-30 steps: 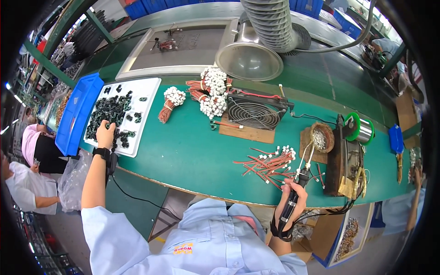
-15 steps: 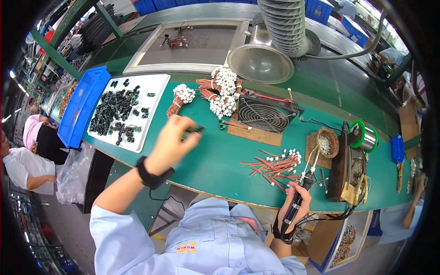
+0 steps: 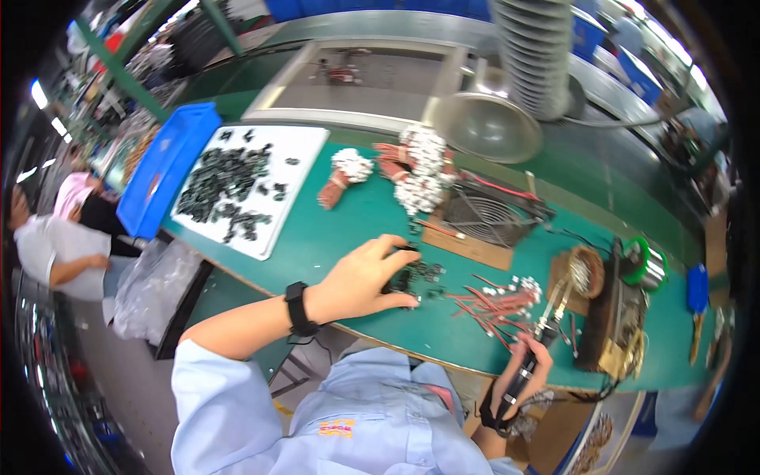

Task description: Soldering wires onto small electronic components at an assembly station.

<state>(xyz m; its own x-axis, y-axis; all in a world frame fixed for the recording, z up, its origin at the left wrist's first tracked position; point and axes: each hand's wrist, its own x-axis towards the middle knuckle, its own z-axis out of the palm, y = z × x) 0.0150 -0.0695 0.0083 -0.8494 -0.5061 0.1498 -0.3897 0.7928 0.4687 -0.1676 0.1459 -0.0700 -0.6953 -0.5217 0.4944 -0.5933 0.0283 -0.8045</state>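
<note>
My left hand (image 3: 360,279), a black strap on its wrist, is over the green table with thumb and fingers spread. Small dark green-black parts (image 3: 418,275) lie loosely on the tabletop at its fingertips. To their right is a loose pile of short red-brown wires (image 3: 495,307) with white connectors. My right hand (image 3: 529,368), near the table's front edge, is closed around the black handle of a soldering iron (image 3: 522,378). The iron's metal tip end points away beside a round brown holder (image 3: 595,273). Motion blurs the picture somewhat.
A white tray (image 3: 297,182) of dark parts and a blue bin (image 3: 207,119) lie left. Bundled wires (image 3: 419,150) stand behind, near a fan (image 3: 483,214) and a metal hood (image 3: 495,131). Right are a green solder spool (image 3: 649,261) and a brown stand (image 3: 606,317). Other people sit left.
My left hand has moved right and nearer, from beside the white tray to the wires; the dark parts it held now lie spread on the table. My right hand still holds the iron.
</note>
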